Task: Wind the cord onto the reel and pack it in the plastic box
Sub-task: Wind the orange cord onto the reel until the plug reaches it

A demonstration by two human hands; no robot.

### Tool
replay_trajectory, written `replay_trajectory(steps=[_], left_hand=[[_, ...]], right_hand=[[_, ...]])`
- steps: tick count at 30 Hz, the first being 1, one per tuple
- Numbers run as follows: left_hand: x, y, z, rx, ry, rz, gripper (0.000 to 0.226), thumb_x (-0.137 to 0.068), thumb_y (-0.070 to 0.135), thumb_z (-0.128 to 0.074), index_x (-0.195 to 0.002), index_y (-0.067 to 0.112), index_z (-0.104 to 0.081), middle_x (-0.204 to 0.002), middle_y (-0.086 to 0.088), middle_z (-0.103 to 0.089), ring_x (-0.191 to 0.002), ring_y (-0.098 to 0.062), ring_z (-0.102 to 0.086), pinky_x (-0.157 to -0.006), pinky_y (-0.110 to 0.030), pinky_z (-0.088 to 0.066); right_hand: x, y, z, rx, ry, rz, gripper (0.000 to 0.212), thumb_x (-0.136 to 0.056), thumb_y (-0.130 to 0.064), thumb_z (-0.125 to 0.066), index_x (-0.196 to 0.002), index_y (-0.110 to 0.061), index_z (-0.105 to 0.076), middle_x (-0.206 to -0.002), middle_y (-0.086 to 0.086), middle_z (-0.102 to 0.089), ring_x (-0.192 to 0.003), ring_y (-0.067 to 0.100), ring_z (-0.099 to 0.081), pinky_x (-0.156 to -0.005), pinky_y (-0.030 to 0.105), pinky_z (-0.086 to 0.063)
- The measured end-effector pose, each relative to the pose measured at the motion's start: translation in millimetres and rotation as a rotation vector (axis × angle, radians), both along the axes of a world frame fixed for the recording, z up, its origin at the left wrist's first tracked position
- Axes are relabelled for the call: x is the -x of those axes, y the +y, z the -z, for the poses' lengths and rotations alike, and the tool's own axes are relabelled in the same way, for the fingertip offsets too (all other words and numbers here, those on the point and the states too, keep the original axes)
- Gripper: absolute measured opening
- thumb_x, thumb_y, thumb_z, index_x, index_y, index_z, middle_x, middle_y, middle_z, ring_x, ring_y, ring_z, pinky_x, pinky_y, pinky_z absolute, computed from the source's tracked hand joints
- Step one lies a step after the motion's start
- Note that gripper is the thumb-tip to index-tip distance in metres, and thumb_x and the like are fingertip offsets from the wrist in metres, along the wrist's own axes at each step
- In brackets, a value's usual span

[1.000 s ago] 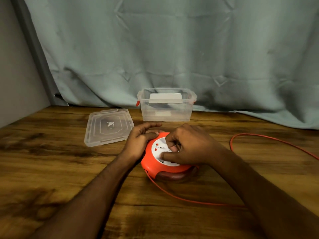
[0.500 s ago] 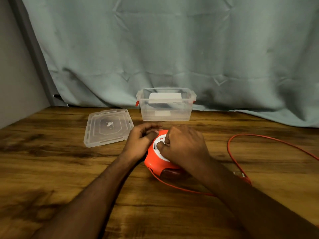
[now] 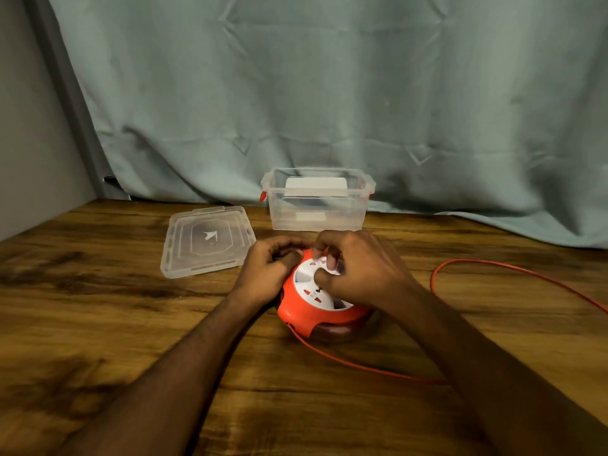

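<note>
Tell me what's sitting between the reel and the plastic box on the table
In the head view, only the fingers of both hands gripping the reel cover that stretch; behind them is bare table up to the plastic box.

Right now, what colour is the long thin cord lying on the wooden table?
Orange-red, matching the round plastic reel; the cord shows best in the head view.

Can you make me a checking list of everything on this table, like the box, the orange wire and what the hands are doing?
Surface: wooden table, dark patches.
Job's things: orange reel on the table; clear plastic box open behind it; lid lying flat, left of the box.
Clutter: nothing seen.
Hands: left hand grips the reel's left side; right hand fingers curled on its white top.
Cables: orange cord loose, trailing right.
Surroundings: green curtain; grey wall.
</note>
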State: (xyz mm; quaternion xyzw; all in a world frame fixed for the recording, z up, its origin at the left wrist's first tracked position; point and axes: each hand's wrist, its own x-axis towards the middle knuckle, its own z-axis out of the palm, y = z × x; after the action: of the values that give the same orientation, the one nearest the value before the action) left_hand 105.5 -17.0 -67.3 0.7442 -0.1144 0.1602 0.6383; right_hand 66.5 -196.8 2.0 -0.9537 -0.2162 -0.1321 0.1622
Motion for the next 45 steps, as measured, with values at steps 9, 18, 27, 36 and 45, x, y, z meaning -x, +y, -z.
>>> replay_trajectory(steps=[9,18,27,36,45], left_hand=[[3,-1,-2,0.011,0.027,-0.023,0.027,-0.091,0.001,-0.059,-0.111,0.009,-0.075,-0.102,-0.009,-0.079,-0.097,-0.029,-0.075,-0.091,-0.058,-0.057],[3,-1,-5,0.059,0.026,0.008,0.030,-0.092,-0.005,-0.057,-0.114,0.006,-0.074,-0.106,-0.013,-0.078,-0.100,-0.033,-0.074,-0.091,-0.059,-0.056],[2,-1,-6,0.116,0.051,-0.026,0.028,-0.092,-0.006,-0.058,-0.108,0.009,-0.076,-0.100,-0.013,-0.078,-0.096,-0.035,-0.074,-0.084,-0.047,-0.059],[1,-2,-5,0.163,0.049,-0.035,0.029,-0.090,-0.008,-0.058,-0.103,0.011,-0.076,-0.095,-0.010,-0.079,-0.089,-0.025,-0.075,-0.080,-0.037,-0.060],[-1,0,-4,0.147,0.047,-0.024,0.030,-0.090,-0.008,-0.058,-0.106,0.010,-0.076,-0.097,-0.008,-0.079,-0.091,-0.022,-0.075,-0.081,-0.034,-0.059]], right_hand=[[-9,-30,-10,0.008,0.147,-0.217,0.063,-0.068,-0.032,-0.077,-0.127,-0.048,-0.060,-0.113,-0.025,-0.068,-0.091,0.003,-0.064,-0.073,0.029,-0.055],[-14,-31,-7,-0.002,0.168,-0.272,0.080,-0.059,-0.046,-0.082,-0.133,-0.055,-0.054,-0.124,-0.024,-0.064,-0.098,0.001,-0.062,-0.077,0.034,-0.058],[-20,-36,-7,0.165,0.098,-0.176,0.079,-0.061,-0.070,-0.078,-0.132,-0.055,-0.048,-0.108,-0.023,-0.065,-0.097,0.009,-0.058,-0.075,0.032,-0.049],[-9,-16,3,0.073,0.001,-0.055,0.055,-0.064,-0.073,-0.078,-0.077,-0.022,-0.062,-0.064,-0.011,-0.059,-0.065,0.006,-0.053,-0.059,0.030,-0.035],[-5,6,14,0.080,-0.079,-0.068,0.054,-0.082,-0.057,-0.068,-0.055,-0.015,-0.049,-0.054,-0.001,-0.049,-0.056,0.012,-0.044,-0.056,0.032,-0.026]])
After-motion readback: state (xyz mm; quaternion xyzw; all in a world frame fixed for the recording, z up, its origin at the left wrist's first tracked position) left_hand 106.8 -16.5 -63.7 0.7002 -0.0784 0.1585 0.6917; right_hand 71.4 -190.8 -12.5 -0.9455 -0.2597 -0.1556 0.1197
